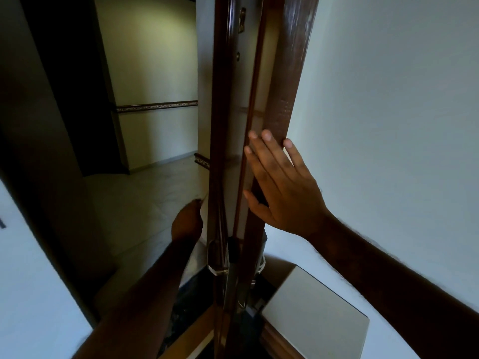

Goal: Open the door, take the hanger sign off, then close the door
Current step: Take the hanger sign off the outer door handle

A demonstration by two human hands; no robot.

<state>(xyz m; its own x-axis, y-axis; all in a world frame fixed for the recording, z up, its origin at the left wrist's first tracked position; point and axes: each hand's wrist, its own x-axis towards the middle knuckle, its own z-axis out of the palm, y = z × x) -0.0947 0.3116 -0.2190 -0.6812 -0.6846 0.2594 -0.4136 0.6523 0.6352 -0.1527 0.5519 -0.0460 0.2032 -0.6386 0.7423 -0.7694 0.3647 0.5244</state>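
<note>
The brown wooden door stands ajar and I see it edge-on, its pale edge strip running down the middle of the view. My right hand lies flat on the door's inner side, fingers spread, holding nothing. My left hand reaches past the edge to the outer side, its fingers hidden against something white there. A white loop shows at the outer handle; whether it belongs to the hanger sign I cannot tell. The sign itself is not clearly visible.
Beyond the gap lies a dim corridor with a tiled floor and a pale wall with a patterned rail. A white wall is right of the door. A pale flat box sits low beside the inner handle.
</note>
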